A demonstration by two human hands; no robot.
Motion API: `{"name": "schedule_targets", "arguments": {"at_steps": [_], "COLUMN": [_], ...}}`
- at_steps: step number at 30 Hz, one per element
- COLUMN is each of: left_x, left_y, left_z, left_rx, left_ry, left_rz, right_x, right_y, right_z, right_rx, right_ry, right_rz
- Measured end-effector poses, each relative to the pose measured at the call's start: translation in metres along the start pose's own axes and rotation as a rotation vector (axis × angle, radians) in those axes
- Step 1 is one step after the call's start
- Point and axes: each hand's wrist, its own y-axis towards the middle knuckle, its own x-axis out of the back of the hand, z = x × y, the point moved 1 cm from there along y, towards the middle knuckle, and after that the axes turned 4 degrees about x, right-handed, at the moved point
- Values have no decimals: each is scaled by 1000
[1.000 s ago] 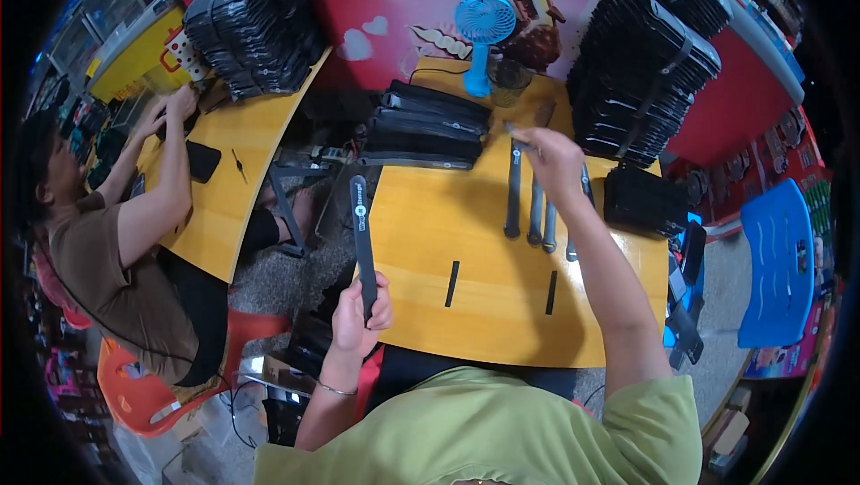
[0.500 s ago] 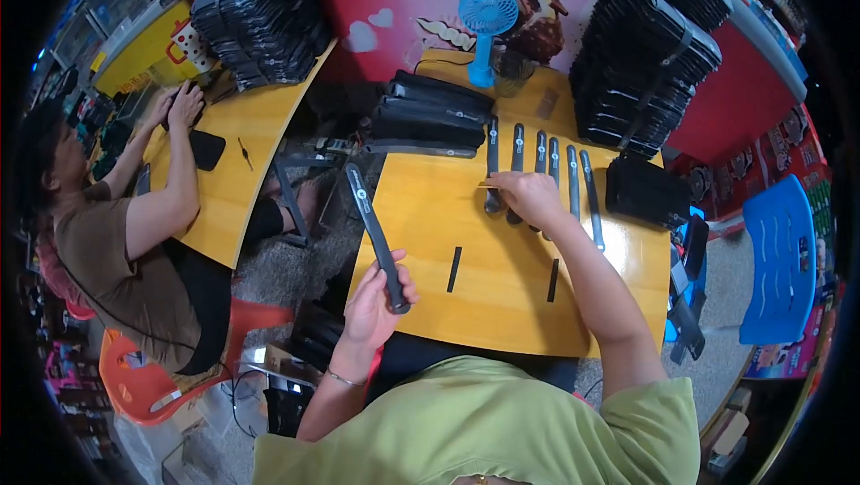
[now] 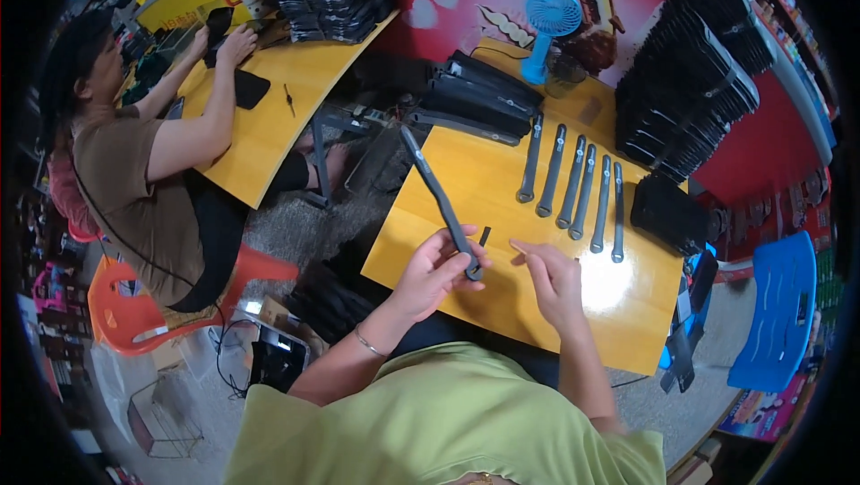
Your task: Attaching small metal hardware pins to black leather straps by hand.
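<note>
My left hand (image 3: pixel 437 272) is closed around the lower end of a long dark grey strap (image 3: pixel 439 194). The strap tilts up and to the left, its rounded lower end showing by my fingertips. Beside it on the right, my right hand (image 3: pixel 555 286) is raised over the table's front part, thumb and forefinger pinched together. Something thin and pale seems to be at their tips, too small to name. A short black strip (image 3: pixel 485 236) lies on the table between the hands. Farther back, several similar straps (image 3: pixel 589 194) lie side by side in a slanted row.
Behind the row are a pile of black straps (image 3: pixel 488 95), a blue fan (image 3: pixel 552 15) and a tall black stack (image 3: pixel 685 95). A black bundle (image 3: pixel 667 214) sits at the table's right edge. At left, another person (image 3: pixel 143 154) works at a second yellow table (image 3: pixel 269 131).
My right hand has drawn back from the strap row toward my left hand. My left hand, still gripping its strap, has shifted right and slightly up. The view has turned too.
</note>
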Motion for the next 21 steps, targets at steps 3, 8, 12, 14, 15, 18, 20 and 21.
{"name": "schedule_targets", "arguments": {"at_steps": [3,8,12,14,15,18,20,21], "left_x": [-10,-14,-18,-22,-23,-27,-30,-31], "left_y": [1,9,8,7,8,8,7,7], "left_z": [2,9,4,3,3,4,5,5], "left_rx": [4,-17,-127,-158,-207,-241,-266,-295], "left_ry": [-41,-62,-28,-38,-48,-21,-21,-23], "left_rz": [51,54,45,58,64,53,43,33], "right_x": [-6,-9,-20,-19,-20,-21,-20,-19], "right_y": [-21,-31,-31,-31,-30,-29,-29,-29], "right_z": [9,26,30,37,38,35,34,34], "right_rx": [-146,-132,42,20,9,60,122,138], "right_ry": [143,240,171,108,69,-1,-33,-50], "right_rz": [-13,-147,-194,-186,-187,-221,-250,-249]}}
